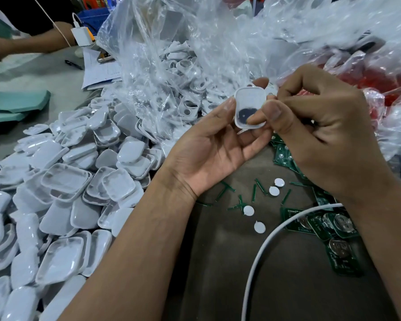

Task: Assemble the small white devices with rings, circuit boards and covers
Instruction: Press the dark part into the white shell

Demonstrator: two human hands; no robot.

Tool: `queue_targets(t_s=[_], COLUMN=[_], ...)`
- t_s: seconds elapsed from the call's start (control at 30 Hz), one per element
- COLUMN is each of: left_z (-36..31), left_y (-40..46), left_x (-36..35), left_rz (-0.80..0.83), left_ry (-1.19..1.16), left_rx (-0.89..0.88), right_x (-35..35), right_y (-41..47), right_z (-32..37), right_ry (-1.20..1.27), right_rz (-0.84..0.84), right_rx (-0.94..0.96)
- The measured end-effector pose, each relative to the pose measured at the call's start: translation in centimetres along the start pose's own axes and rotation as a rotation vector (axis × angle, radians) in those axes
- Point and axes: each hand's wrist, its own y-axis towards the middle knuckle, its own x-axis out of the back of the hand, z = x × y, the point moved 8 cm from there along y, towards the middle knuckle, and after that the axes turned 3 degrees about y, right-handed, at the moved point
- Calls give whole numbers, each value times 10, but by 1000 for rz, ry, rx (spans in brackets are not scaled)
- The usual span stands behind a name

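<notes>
Forearms: both reach in from the bottom edge, over a dark surface [218, 262].
Cable: white cable [264, 242] curves beneath the right wrist.
Left hand [208, 149]: palm up, its grip grasping a white cover [250, 105] by the edges, held above the surface.
Right hand [322, 126]: grip clenched in a pinch, thumb pressing a dark ring [244, 114] inside that cover.
Left: heap of white covers [63, 193].
Right: green circuit boards [333, 230].
Middle: white discs [259, 227] lying loose.

A grey tabletop [56, 72] under even light; dark brown mat [218, 262] nearest; blue plastic crate [92, 16] behind.
</notes>
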Motion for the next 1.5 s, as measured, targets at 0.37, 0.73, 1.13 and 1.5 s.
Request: queue_targets(t_s=[0.37,0.73,1.13,1.5], left_z=[-2,4,6,3], left_y=[-1,3,2,2], left_x=[2,6,5,4], left_rz=[-36,-48,-67,-41], left_ry=[-25,-42,-23,-68], left_rx=[10,41,70,38], right_x=[1,-4,-3,12], right_y=[1,1,1,1], right_z=[0,-5,-3,-13], right_ry=[19,11,73,27], right_rz=[-13,-25,-9,-130], right_rx=[-9,-70,-38,-109])
